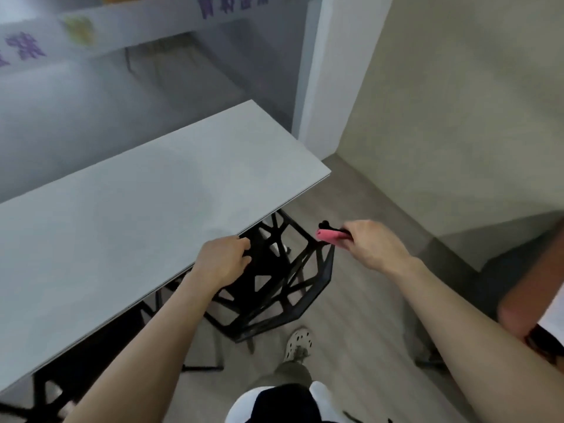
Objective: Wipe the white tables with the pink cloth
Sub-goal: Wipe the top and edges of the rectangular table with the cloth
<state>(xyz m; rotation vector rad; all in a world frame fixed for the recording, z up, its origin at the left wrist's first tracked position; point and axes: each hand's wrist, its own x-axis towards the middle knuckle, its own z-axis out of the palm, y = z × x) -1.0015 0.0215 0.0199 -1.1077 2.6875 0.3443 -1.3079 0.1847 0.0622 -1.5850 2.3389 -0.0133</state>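
A long white table runs from the lower left to the middle of the view. My left hand is at its near edge, fingers curled over the top of a black lattice chair tucked under it. My right hand is to the right of the table, off its surface, and grips the folded pink cloth together with the chair's right top corner.
A glass partition with purple characters stands behind the table, a white pillar at its right end. Grey wood floor lies to the right. Another person's arm shows at the right edge. My shoe is below the chair.
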